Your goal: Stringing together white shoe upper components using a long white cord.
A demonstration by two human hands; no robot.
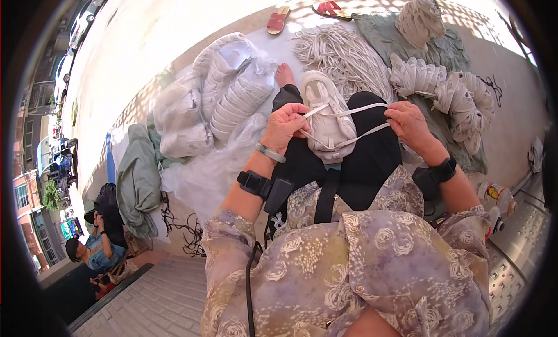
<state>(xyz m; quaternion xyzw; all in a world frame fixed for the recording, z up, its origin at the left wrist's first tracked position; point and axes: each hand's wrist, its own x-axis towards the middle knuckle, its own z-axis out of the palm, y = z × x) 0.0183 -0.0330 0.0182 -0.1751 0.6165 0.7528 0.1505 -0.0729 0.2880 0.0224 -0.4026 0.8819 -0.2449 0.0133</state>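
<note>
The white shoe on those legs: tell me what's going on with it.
A person's left hand pinches pale lace beside the white shoe, while the right hand holds two strands drawn out to the right. The shoe rests on their legs. Loose laces lie heaped beyond it, with plastic-wrapped bundles to the left.

Outdoor roadside work spot, open to daylight; parked cars [81, 27]; building fronts [23, 183]; sunlit ground [133, 46]; grey brick paving [154, 296]; heap of pale laces [349, 61]; plastic-wrapped white bundles [238, 107]; green cloth [138, 180]; one pale laced shoe [328, 127].
</note>
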